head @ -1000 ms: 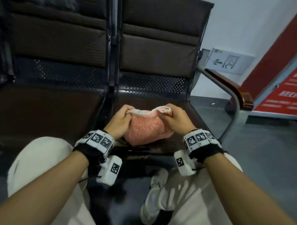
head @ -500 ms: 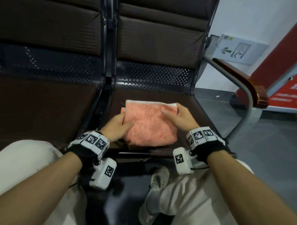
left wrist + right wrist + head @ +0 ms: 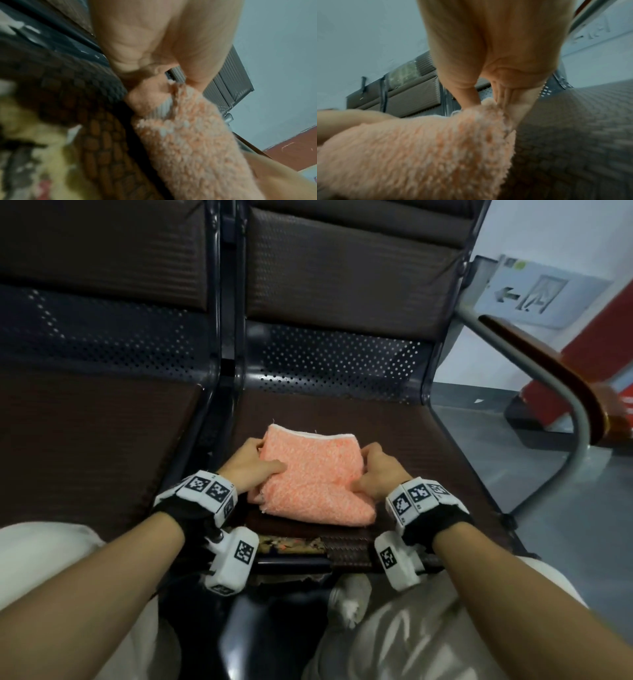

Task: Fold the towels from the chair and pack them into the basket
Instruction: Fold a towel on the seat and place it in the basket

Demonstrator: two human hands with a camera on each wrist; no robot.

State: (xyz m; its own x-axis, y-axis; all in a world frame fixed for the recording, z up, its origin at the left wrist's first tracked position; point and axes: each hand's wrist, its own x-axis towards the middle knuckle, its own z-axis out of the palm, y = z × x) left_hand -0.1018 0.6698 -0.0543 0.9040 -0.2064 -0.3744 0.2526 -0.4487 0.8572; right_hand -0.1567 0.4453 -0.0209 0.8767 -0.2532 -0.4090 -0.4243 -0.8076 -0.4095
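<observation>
A folded orange towel [image 3: 317, 477] with a white hem lies on the front of the right chair seat [image 3: 404, 433]. My left hand [image 3: 255, 465] grips its left side, thumb laid on top and fingers tucked under the edge. My right hand [image 3: 375, 470] grips its right side the same way. In the left wrist view the fingers curl under the orange towel [image 3: 185, 135]. In the right wrist view the thumb and fingers pinch the edge of the orange towel [image 3: 423, 148]. No basket is in view.
A second dark seat [image 3: 92, 433] adjoins on the left, with a metal divider between. A metal armrest [image 3: 555, 378] with a wooden top curves down at the right. The seat's front edge [image 3: 291, 544] is worn. My knees in pale trousers sit below.
A second ago both hands held the towel bunched up above the seat. They laid it flat, folded it smaller, and now grip its two sides.
</observation>
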